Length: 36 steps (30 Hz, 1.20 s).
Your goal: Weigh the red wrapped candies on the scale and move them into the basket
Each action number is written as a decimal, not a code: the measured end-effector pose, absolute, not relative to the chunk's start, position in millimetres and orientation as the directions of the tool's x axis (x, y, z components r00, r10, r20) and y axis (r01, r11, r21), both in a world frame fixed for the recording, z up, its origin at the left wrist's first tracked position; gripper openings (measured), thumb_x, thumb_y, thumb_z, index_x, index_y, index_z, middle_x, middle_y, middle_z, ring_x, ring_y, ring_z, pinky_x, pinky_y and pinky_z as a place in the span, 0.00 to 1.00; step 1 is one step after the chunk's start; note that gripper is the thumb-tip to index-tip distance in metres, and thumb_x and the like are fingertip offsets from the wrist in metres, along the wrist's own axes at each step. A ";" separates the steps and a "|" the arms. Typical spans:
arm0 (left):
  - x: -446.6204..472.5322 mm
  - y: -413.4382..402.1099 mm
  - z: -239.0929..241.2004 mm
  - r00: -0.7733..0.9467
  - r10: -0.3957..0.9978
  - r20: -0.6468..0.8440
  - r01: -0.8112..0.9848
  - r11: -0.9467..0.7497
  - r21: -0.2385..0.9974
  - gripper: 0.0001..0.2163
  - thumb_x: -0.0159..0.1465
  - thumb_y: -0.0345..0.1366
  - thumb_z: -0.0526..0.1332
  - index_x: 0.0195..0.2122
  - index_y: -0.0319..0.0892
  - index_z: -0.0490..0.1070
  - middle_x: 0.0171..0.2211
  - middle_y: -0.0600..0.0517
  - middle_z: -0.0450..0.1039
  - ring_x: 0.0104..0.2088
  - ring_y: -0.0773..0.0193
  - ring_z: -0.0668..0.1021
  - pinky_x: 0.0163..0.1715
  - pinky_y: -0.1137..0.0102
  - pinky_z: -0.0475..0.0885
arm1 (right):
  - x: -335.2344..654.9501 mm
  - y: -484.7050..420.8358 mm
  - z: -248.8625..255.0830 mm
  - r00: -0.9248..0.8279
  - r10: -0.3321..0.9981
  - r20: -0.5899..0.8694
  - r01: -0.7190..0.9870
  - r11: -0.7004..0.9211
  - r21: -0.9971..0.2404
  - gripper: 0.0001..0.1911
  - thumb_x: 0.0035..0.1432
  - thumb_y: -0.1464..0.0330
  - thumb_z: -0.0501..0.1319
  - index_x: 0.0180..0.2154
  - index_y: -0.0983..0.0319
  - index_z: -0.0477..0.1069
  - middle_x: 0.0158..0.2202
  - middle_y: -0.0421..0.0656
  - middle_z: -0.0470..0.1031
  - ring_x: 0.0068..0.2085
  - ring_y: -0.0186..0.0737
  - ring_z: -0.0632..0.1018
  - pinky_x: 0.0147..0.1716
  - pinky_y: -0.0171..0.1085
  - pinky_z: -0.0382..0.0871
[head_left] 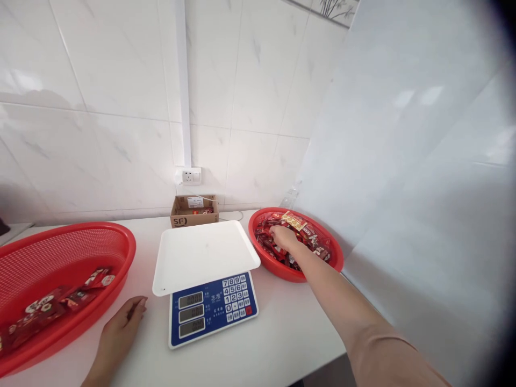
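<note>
White smooth desk [282,333], glossy marble-look tiles behind it. Big oval red mesh plastic basket [80,242] at the desk's left edge, a few dark-red foil packets [64,298] lying flat in its bottom. Scale [207,285] mid-desk near the front edge: flat white rectangular tray with rounded corners, blue keypad face, three displays. Smaller round red mesh basket [294,271] toward the right edge, heaped with red crinkly packets [314,242]. Small open cardboard box [194,210] against the back edge, under a wall socket [190,175]. Right hand [282,236] reaches into the round basket, fingers curled down into the heap; can't tell whether the grip has closed on a packet. Left hand [121,322] rests palm-down on the desk between oval basket and scale, fingers loosely bent, holding nothing.
</note>
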<state>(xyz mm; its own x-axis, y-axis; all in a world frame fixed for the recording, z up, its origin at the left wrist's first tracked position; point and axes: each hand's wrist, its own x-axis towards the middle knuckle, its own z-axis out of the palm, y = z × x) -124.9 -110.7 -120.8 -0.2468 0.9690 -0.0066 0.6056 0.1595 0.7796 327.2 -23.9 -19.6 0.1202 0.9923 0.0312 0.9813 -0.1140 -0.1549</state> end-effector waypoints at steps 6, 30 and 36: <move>-123.3 -109.0 -119.6 -0.237 0.971 -0.011 0.607 0.157 0.779 0.17 0.52 0.50 0.53 0.36 0.47 0.70 0.35 0.54 0.76 0.36 0.60 0.78 0.36 0.71 0.71 | 336.1 -38.3 17.3 0.236 0.958 0.161 0.946 -0.189 -0.263 0.15 0.57 0.71 0.49 0.40 0.62 0.71 0.43 0.48 0.74 0.44 0.45 0.73 0.42 0.38 0.62; -122.2 -109.8 -117.2 -0.233 0.972 -0.018 0.640 0.167 0.750 0.16 0.53 0.50 0.52 0.37 0.48 0.69 0.33 0.53 0.76 0.38 0.58 0.77 0.36 0.68 0.71 | 335.6 -67.3 -14.5 0.097 0.986 -0.136 0.967 -0.126 -0.221 0.26 0.45 0.72 0.63 0.49 0.53 0.68 0.53 0.45 0.67 0.46 0.47 0.73 0.42 0.39 0.66; -127.1 -108.1 -125.4 -0.223 0.975 -0.005 0.667 0.156 0.729 0.16 0.54 0.50 0.52 0.38 0.48 0.69 0.34 0.54 0.76 0.38 0.59 0.77 0.35 0.70 0.70 | 368.5 -61.9 -10.2 0.273 0.962 0.002 0.960 -0.272 -0.064 0.29 0.51 0.73 0.57 0.56 0.55 0.59 0.59 0.49 0.57 0.56 0.54 0.63 0.49 0.48 0.59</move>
